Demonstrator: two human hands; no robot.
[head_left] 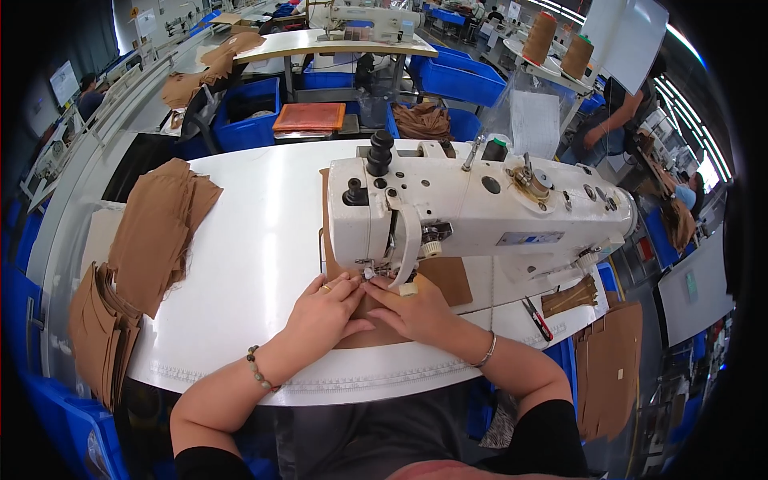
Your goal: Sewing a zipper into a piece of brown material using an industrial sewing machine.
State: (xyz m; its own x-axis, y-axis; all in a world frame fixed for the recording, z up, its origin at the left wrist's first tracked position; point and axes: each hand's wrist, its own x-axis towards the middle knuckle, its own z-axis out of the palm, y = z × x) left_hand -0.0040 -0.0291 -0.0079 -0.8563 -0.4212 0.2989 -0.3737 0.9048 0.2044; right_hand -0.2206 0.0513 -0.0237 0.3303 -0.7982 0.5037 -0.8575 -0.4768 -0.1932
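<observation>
Brown piece (374, 338) lies under L fingers (342, 286) & R fingers (390, 296), both outstretched, thumbs wide, pressing it flat w/o pinching.

two brown cones (539, 38), two bracelets (255, 366); one ring (326, 287)

The sewing machine (472, 192) and thread cones (539, 38) show a sewing workshop.

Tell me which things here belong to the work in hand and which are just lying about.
Belonging to the work:
left hand and right hand, on the brown piece
white sewing machine
brown stack at left, probably

Apparently just lying about:
red-and-black hand tool
orange tray
brown thread cone, background
</observation>
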